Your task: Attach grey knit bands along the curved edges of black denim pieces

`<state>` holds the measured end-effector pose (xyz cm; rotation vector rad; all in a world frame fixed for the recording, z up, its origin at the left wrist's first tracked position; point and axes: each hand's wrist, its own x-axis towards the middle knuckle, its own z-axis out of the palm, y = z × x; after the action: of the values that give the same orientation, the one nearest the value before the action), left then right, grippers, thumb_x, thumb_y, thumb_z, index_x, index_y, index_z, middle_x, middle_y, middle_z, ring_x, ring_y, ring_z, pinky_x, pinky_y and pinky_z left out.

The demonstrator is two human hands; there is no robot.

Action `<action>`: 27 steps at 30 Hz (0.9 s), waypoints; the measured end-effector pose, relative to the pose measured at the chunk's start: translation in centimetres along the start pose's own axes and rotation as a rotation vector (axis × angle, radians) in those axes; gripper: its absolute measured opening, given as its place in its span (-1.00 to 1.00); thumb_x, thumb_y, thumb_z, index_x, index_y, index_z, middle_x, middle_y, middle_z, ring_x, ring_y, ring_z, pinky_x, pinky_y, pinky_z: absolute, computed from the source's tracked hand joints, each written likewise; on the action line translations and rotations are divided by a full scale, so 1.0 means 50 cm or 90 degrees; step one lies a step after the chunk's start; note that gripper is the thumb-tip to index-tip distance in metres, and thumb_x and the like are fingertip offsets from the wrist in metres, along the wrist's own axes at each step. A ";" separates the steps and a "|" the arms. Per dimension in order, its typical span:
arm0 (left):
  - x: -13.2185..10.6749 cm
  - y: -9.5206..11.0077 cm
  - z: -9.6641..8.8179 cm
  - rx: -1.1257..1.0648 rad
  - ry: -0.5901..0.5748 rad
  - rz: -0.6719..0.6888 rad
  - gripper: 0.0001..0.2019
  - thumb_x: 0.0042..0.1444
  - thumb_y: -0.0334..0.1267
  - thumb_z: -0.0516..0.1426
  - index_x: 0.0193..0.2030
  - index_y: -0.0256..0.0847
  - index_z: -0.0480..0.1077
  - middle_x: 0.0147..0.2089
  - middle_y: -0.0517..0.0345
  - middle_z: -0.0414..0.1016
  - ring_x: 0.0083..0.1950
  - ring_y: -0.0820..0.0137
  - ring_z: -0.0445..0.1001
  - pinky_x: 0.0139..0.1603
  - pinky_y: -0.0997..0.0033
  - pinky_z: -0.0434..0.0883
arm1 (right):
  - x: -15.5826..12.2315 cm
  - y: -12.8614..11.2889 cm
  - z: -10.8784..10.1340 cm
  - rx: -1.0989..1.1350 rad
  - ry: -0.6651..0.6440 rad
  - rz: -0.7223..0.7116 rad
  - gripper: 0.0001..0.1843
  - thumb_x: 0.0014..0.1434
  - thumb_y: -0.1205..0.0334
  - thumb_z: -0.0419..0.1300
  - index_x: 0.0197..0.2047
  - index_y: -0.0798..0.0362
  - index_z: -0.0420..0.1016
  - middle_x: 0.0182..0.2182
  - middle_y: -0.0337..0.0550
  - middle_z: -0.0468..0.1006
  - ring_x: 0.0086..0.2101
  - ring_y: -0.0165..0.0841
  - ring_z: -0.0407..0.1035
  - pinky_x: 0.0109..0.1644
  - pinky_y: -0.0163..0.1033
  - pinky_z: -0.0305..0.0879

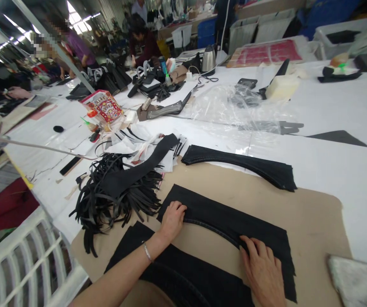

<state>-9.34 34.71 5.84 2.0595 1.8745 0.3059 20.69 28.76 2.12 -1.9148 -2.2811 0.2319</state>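
A black fabric panel (231, 217) with a curved, ridged near edge lies on a tan board (317, 226). At the left end of that curve, my left hand (172, 221) has its fingers bent and closed on the edge. My right hand (263, 266) grips the same edge farther right; its thumb is partly hidden. Closer to me, partly under my left forearm, is another black panel (183, 277) with a curved edge. Beyond the held piece rests a narrower curved stack of black fabric (241, 166).
A heap of black strips (119, 204) lies left of the board, with white scraps (138, 140) behind. Clear plastic film (234, 106), a red patterned box (103, 106) and a kettle (209, 59) stand farther back. A white slatted chair (26, 260) is at lower left. Several people work beyond.
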 end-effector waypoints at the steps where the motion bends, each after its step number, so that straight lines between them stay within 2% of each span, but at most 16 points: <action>1: 0.000 -0.001 -0.005 -0.009 -0.004 -0.002 -0.76 0.18 -0.49 0.02 -0.13 -0.17 0.43 -0.15 0.08 0.39 -0.07 0.30 0.35 -0.02 0.22 0.39 | 0.002 -0.002 -0.008 0.002 -0.013 0.000 -0.63 0.30 0.12 -0.11 0.06 -0.03 0.37 -0.11 -0.04 0.44 -0.18 -0.14 0.29 -0.22 -0.04 0.17; 4: -0.021 -0.003 -0.020 -0.041 -0.026 -0.010 -0.74 0.22 -0.47 -0.01 -0.03 -0.20 0.39 -0.07 0.04 0.38 0.02 0.29 0.32 0.08 0.21 0.34 | 0.003 -0.010 -0.036 0.016 -0.041 0.016 -0.62 0.32 0.12 -0.14 0.07 -0.01 0.37 -0.10 -0.03 0.43 -0.17 -0.14 0.28 -0.19 -0.04 0.18; 8: -0.103 0.013 -0.036 -0.085 -0.130 0.030 -0.77 0.25 -0.40 0.02 -0.01 -0.20 0.38 -0.06 0.07 0.40 0.03 0.33 0.32 0.10 0.32 0.32 | -0.031 -0.044 -0.062 0.109 -0.061 0.057 -0.62 0.33 0.12 -0.13 0.10 0.02 0.33 -0.07 0.00 0.41 -0.09 -0.12 0.26 -0.11 -0.03 0.18; 11: -0.182 0.037 -0.043 -0.115 -0.234 0.105 -0.83 0.19 -0.34 0.14 -0.07 -0.13 0.42 -0.12 0.16 0.43 -0.04 0.38 0.37 0.02 0.41 0.35 | -0.086 -0.095 -0.071 0.252 -0.157 -0.011 -0.69 0.33 0.09 -0.07 0.01 -0.02 0.36 -0.10 -0.06 0.42 -0.08 -0.21 0.29 -0.04 -0.09 0.21; 14: -0.233 0.051 -0.039 -0.107 -0.288 0.150 -0.78 0.15 -0.29 0.19 -0.04 -0.13 0.41 -0.08 0.14 0.43 -0.04 0.34 0.36 0.00 0.33 0.34 | -0.137 -0.150 -0.074 0.302 -0.268 -0.084 -0.71 0.29 0.07 0.02 0.04 -0.08 0.35 -0.05 -0.10 0.41 -0.07 -0.23 0.30 -0.02 -0.11 0.22; 16: -0.245 0.053 -0.034 -0.092 -0.308 0.170 -0.76 0.15 -0.28 0.20 -0.03 -0.13 0.41 -0.05 0.11 0.41 -0.01 0.30 0.34 0.01 0.28 0.32 | -0.154 -0.176 -0.072 0.293 -0.319 -0.103 -0.68 0.26 0.08 0.08 0.06 -0.08 0.33 -0.02 -0.09 0.39 -0.07 -0.18 0.28 -0.03 -0.06 0.22; 19: -0.245 0.049 -0.025 -0.081 -0.328 0.192 -0.83 0.17 -0.28 0.18 -0.08 -0.13 0.43 -0.08 0.13 0.42 -0.01 0.30 0.33 0.01 0.28 0.29 | -0.156 -0.191 -0.071 0.271 -0.337 -0.103 -0.73 0.25 0.12 0.09 0.01 -0.06 0.38 -0.04 -0.09 0.41 -0.08 -0.17 0.28 -0.05 -0.03 0.20; 23: -0.238 0.041 -0.016 -0.073 -0.338 0.206 -0.87 0.24 -0.27 0.12 -0.11 -0.11 0.46 -0.14 0.15 0.43 -0.06 0.34 0.34 -0.05 0.33 0.28 | -0.139 -0.184 -0.073 0.275 -0.351 -0.108 -0.78 0.31 0.13 0.00 -0.07 -0.10 0.43 -0.12 -0.16 0.46 -0.13 -0.25 0.32 -0.08 -0.10 0.20; 27: -0.232 0.044 -0.014 -0.059 -0.332 0.207 -0.82 0.29 -0.30 0.04 -0.13 -0.12 0.47 -0.21 0.15 0.43 -0.13 0.35 0.34 -0.13 0.35 0.28 | -0.126 -0.176 -0.074 0.267 -0.369 -0.117 -0.69 0.36 0.14 -0.11 -0.13 -0.09 0.46 -0.17 -0.20 0.50 -0.15 -0.30 0.37 -0.10 -0.16 0.20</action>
<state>-8.85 23.10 8.13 2.1160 1.2025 -0.0690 14.10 21.13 7.52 -1.5453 -2.4381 1.2695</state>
